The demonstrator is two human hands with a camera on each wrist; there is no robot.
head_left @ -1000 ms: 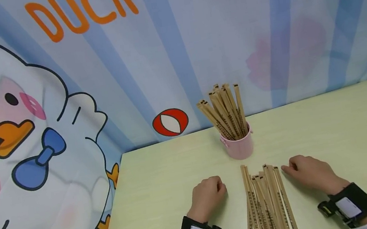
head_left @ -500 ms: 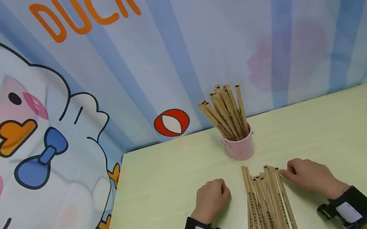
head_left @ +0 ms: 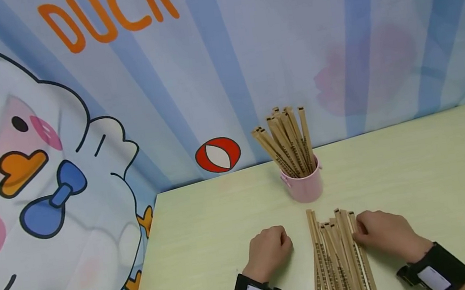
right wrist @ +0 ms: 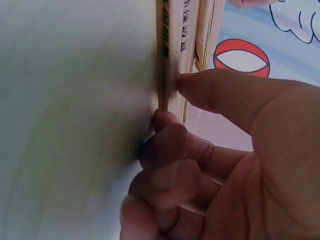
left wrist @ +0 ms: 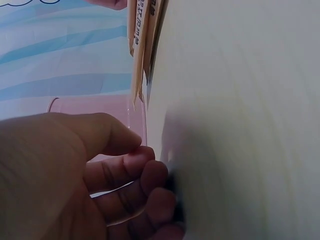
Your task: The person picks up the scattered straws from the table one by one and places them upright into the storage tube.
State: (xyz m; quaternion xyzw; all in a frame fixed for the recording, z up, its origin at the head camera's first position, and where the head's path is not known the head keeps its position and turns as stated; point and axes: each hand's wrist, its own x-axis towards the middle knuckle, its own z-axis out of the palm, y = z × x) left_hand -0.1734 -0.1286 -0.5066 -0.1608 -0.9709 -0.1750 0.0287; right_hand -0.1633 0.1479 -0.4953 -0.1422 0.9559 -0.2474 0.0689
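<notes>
A row of long, printed, paper-wrapped chopsticks (head_left: 340, 258) lies on the table between my two hands. My right hand (head_left: 387, 232) is at the row's right side. In the right wrist view, its thumb and curled forefinger close about the nearest wrapped pair (right wrist: 167, 55), near its far end; part of the grip is hidden. To the left of the row, my left hand (head_left: 267, 253) rests on the table, apart from the chopsticks. Its fingers (left wrist: 127, 167) are loosely curled and hold nothing; the thumb meets the forefinger in the left wrist view.
Beyond the row, a pink bucket (head_left: 305, 190) stands on the pale table (head_left: 436, 166), with several wrapped chopsticks (head_left: 288, 144) upright and fanned in it. A cloth backdrop (head_left: 373, 6) with blue stripes and a duck picture hangs behind and at the left.
My right hand has moved left and towards me, coming to the rightmost wrapped pair. My left hand shifted slightly early on, then stayed still. The bucket and chopsticks have not moved.
</notes>
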